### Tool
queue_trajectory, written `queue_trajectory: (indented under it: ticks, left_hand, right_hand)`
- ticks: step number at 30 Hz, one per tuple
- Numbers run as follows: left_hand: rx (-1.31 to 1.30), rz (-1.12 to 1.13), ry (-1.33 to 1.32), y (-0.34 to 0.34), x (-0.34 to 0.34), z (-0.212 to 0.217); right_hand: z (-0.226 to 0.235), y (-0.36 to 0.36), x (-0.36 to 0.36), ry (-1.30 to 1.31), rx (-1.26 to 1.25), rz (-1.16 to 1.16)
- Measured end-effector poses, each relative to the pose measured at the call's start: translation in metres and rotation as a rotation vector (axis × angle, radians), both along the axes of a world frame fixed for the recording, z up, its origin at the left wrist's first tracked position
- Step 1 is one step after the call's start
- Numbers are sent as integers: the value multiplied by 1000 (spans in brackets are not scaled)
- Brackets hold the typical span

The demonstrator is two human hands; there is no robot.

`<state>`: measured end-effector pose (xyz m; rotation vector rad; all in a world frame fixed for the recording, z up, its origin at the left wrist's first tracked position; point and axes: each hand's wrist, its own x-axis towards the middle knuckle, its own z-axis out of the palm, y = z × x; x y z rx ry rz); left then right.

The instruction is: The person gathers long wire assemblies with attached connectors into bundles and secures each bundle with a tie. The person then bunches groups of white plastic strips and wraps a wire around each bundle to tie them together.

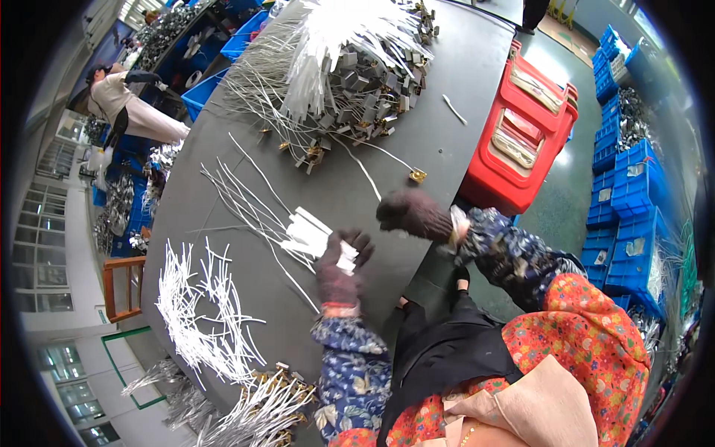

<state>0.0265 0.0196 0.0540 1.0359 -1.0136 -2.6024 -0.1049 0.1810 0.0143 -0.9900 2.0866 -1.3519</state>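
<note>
My left hand (344,267), in a dark maroon glove, is closed around a bundle of white strips (305,232) above the grey table. Thin white wires (249,197) trail from these strips toward the far left. To the right, my gloved right hand (412,214) is closed, its fingertips at the end of a white wire (363,171) that runs back to the large pile. Just beyond that hand lies a small brass-coloured part (417,176) on another wire. The far pile holds metal-ended wires (365,97) with white sleeves (328,45) heaped over them.
Loose short white wires (186,313) lie at the table's left, with more metal-ended wires (261,406) at the near left edge. A red bin (521,134) stands against the right side. Blue crates (629,186) are stacked farther right. A person (119,104) stands at far left.
</note>
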Motion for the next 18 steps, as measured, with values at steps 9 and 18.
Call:
queue_trajectory:
  ticks: [9, 18]
  left_hand:
    - [155, -165, -44, 95, -34, -27]
    - [-139, 202, 219, -21, -58, 1]
  right_hand:
    - [37, 162, 132, -670, -319, -356]
    - [-15, 315, 199, -840, 678, -576]
